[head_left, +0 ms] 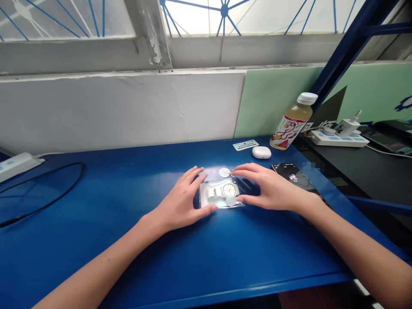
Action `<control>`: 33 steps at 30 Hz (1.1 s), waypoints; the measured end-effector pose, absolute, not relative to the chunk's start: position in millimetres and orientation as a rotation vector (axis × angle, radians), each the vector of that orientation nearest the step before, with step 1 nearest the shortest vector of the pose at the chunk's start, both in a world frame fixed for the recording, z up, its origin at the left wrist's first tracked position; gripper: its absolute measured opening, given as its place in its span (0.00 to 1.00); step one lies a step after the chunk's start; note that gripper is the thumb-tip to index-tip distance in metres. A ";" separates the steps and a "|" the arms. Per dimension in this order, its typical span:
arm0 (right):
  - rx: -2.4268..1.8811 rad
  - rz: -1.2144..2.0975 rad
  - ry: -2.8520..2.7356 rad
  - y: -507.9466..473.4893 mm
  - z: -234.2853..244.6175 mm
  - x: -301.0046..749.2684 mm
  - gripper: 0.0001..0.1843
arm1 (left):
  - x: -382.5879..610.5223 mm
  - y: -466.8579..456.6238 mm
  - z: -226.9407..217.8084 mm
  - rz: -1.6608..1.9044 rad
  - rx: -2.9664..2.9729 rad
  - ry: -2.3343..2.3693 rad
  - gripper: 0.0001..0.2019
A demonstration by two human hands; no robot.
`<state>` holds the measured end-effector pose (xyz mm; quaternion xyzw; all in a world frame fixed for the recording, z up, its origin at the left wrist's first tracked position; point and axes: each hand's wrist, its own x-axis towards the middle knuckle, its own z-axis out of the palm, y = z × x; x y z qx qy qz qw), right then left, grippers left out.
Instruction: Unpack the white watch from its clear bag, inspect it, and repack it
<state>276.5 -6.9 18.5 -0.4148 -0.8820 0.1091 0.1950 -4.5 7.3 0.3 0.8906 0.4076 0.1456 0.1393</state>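
A wristwatch with a pale strap and round dial lies inside a clear plastic bag on the blue table. One round white tag sits at the bag's far edge, and a pale round disc shows near its front edge. My left hand rests at the bag's left side, thumb and fingers apart. On the right side, my right hand has its fingers and thumb spread around the bag's corners, the fingertips close to the tag and the disc.
Behind my right hand are a white earbud case, a small printed card and a drink bottle. A phone lies near the right edge. Power strips and a black cable flank the table.
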 end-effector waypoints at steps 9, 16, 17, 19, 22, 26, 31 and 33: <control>-1.167 0.409 -2.523 -5.7 12.3 275.2 0.38 | -7.3 8.7 -1.4 0.374 2.582 1.133 0.40; -1.193 0.448 -2.497 -5.3 13.5 272.9 0.38 | -7.8 8.4 -1.7 0.387 2.592 1.141 0.40; -1.193 0.449 -2.497 -5.3 14.0 272.9 0.38 | -7.8 8.0 -1.6 0.396 2.600 1.142 0.40; -1.193 0.453 -2.504 -4.9 14.7 273.1 0.38 | -7.7 7.1 -1.4 0.398 2.633 1.139 0.39; -1.210 0.453 -2.520 -4.1 15.6 273.7 0.39 | -7.7 6.2 -1.7 0.372 2.699 1.111 0.37; -1.217 0.426 -2.553 -4.9 17.5 274.7 0.38 | -8.4 6.5 -4.1 0.340 2.716 1.096 0.37; -1.180 0.352 -2.600 -6.6 17.1 278.2 0.41 | -7.8 7.8 -5.5 0.267 2.706 1.102 0.35; -1.148 0.326 -2.610 -6.0 15.5 279.4 0.42 | -7.2 8.9 -5.4 0.227 2.702 1.093 0.34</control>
